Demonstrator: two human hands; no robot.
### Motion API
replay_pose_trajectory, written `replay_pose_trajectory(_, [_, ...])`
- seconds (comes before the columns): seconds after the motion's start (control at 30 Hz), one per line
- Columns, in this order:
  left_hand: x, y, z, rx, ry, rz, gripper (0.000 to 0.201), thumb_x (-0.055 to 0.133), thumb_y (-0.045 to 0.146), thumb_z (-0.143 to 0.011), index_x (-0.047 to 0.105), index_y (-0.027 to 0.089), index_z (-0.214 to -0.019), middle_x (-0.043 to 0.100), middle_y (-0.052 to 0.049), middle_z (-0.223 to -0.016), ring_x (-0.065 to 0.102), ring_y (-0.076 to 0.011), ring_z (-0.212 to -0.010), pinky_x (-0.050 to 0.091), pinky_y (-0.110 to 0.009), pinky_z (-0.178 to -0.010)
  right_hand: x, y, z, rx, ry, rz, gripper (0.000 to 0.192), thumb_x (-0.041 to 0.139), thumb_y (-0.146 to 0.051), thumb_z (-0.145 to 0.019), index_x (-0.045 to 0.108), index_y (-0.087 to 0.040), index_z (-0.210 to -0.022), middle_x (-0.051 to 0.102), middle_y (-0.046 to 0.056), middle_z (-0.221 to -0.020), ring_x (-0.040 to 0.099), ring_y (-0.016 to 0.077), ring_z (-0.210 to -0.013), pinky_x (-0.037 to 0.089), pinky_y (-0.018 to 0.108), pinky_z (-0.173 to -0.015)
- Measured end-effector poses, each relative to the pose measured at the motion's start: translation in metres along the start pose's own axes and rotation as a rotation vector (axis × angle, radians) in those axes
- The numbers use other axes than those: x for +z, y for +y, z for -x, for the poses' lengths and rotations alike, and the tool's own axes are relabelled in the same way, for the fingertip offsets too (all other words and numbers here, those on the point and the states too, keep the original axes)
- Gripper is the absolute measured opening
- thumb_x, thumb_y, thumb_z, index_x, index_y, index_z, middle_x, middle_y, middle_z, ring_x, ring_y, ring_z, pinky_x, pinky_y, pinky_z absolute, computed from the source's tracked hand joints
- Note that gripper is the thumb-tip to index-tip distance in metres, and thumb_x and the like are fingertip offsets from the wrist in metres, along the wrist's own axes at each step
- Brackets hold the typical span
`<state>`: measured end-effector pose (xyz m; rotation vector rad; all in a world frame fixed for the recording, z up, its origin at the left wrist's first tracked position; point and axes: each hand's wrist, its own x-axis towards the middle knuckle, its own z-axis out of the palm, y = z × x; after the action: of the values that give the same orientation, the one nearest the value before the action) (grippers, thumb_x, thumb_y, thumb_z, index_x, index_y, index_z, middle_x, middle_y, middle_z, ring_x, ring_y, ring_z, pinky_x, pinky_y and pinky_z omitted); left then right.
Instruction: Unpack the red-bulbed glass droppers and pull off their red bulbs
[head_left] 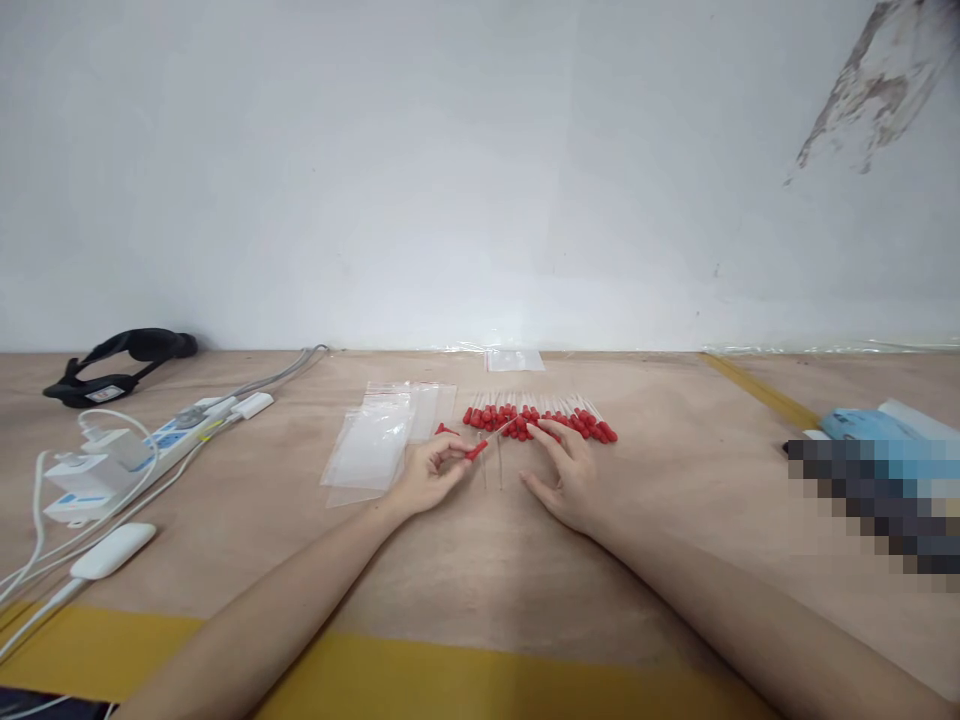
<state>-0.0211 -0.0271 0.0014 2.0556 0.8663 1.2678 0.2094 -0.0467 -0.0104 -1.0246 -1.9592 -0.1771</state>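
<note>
My left hand point(433, 474) pinches the red handle of what looks like a small screwdriver point(476, 451), its thin shaft slanting up to the right. My right hand point(568, 474) has its thumb and fingers apart, with the fingertips at the near edge of a row of similar red-handled screwdrivers point(517, 422). Most of these lie with handles toward me and shafts toward the wall. Two thin shafts point(500, 468) point toward me between my hands. Another red handle point(444, 429) shows just beyond my left fingers. Clear plastic bags point(367, 450) lie left of my left hand.
One more clear bag point(514, 361) lies by the wall point(450, 180). At left are a power strip point(169, 440) with plugs and cables, a white device point(114, 552) and a black strap point(142, 347). A blue packet point(870, 424) sits at right beside a pixelated dark area.
</note>
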Motion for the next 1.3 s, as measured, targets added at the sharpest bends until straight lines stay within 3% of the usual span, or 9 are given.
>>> replay_pose_trajectory(0.07, [0.001, 0.004, 0.002, 0.061, -0.076, -0.026, 0.014, 0.056, 0.017, -0.074, 0.059, 0.014, -0.087, 0.060, -0.007, -0.087, 0.058, -0.0146, -0.083, 0.048, -0.029, -0.078, -0.001, 0.002, -0.001, -0.063, -0.060, 0.058, 0.050, 0.052, -0.037, -0.077, 0.043, -0.022, -0.124, 0.047, 0.010, -0.121, 0.042, 0.0247, -0.111, 0.035, 0.042, -0.091])
replay_pose_trajectory(0.17, [-0.001, 0.007, 0.001, 0.119, -0.082, -0.099, 0.012, 0.056, 0.015, -0.074, 0.059, 0.014, -0.086, 0.061, -0.007, -0.085, 0.057, -0.0147, -0.081, 0.047, -0.029, -0.076, -0.002, 0.002, -0.001, -0.109, -0.138, 0.102, 0.047, 0.049, -0.039, -0.080, 0.045, -0.022, -0.124, 0.050, 0.009, -0.120, 0.043, 0.0236, -0.110, 0.034, 0.042, -0.091])
replay_pose_trajectory(0.27, [-0.006, 0.009, 0.003, 0.145, -0.070, -0.131, 0.011, 0.056, 0.014, -0.074, 0.059, 0.014, -0.084, 0.061, -0.008, -0.086, 0.057, -0.0157, -0.084, 0.046, -0.031, -0.078, -0.002, 0.001, -0.002, -0.140, -0.146, 0.137, 0.046, 0.048, -0.037, -0.081, 0.044, -0.022, -0.125, 0.048, 0.009, -0.123, 0.041, 0.0230, -0.113, 0.031, 0.042, -0.094])
replay_pose_trajectory(0.43, [-0.006, 0.012, 0.006, 0.181, -0.172, -0.117, 0.013, 0.055, 0.013, -0.073, 0.059, 0.014, -0.086, 0.062, -0.008, -0.087, 0.058, -0.0154, -0.083, 0.046, -0.030, -0.077, -0.004, -0.002, -0.004, -0.210, -0.144, 0.155, 0.043, 0.047, -0.038, -0.082, 0.046, -0.022, -0.123, 0.049, 0.008, -0.123, 0.039, 0.0227, -0.115, 0.023, 0.044, -0.098])
replay_pose_trajectory(0.57, [-0.001, 0.014, 0.006, 0.204, -0.224, -0.105, 0.015, 0.054, 0.011, -0.072, 0.060, 0.014, -0.086, 0.062, -0.007, -0.087, 0.058, -0.0151, -0.083, 0.047, -0.029, -0.076, -0.005, -0.002, -0.003, -0.221, -0.196, 0.114, 0.031, 0.047, -0.037, -0.084, 0.055, -0.023, -0.111, 0.062, 0.005, -0.099, 0.049, 0.0190, -0.099, 0.020, 0.044, -0.097])
replay_pose_trajectory(0.7, [0.002, 0.020, 0.004, 0.201, -0.264, -0.201, 0.022, 0.050, 0.012, -0.073, 0.059, 0.016, -0.093, 0.061, -0.007, -0.094, 0.056, -0.0164, -0.089, 0.045, -0.032, -0.081, -0.003, 0.000, -0.001, -0.213, -0.239, 0.088, 0.019, 0.046, -0.031, -0.085, 0.063, -0.024, -0.089, 0.062, 0.001, -0.074, 0.051, 0.0143, -0.078, 0.024, 0.041, -0.091])
replay_pose_trajectory(0.83, [0.012, 0.026, 0.004, 0.229, -0.167, -0.441, 0.034, 0.057, 0.024, -0.074, 0.054, 0.021, -0.108, 0.054, -0.007, -0.110, 0.048, -0.0210, -0.104, 0.036, -0.039, -0.092, 0.000, -0.001, 0.000, -0.193, -0.232, 0.043, 0.020, 0.044, -0.029, -0.086, 0.063, -0.021, -0.083, 0.059, 0.001, -0.072, 0.050, 0.0125, -0.073, 0.026, 0.038, -0.088])
replay_pose_trajectory(1.03, [0.027, 0.021, 0.001, 0.297, -0.189, -0.597, 0.017, 0.050, 0.032, -0.082, 0.063, 0.021, -0.082, 0.062, -0.004, -0.088, 0.051, -0.0184, -0.089, 0.034, -0.037, -0.087, 0.000, -0.005, -0.001, -0.226, -0.271, -0.004, 0.021, 0.042, -0.026, -0.086, 0.062, -0.021, -0.079, 0.060, 0.000, -0.068, 0.052, 0.0116, -0.070, 0.024, 0.037, -0.088])
replay_pose_trajectory(1.3, [0.025, 0.024, 0.003, 0.274, -0.259, -0.623, 0.022, 0.043, 0.030, -0.086, 0.062, 0.019, -0.080, 0.061, -0.004, -0.082, 0.050, -0.0177, -0.086, 0.030, -0.038, -0.089, 0.002, -0.002, 0.002, -0.299, -0.199, -0.015, 0.023, 0.042, -0.026, -0.086, 0.063, -0.019, -0.078, 0.055, -0.001, -0.060, 0.047, 0.0098, -0.062, 0.029, 0.033, -0.080])
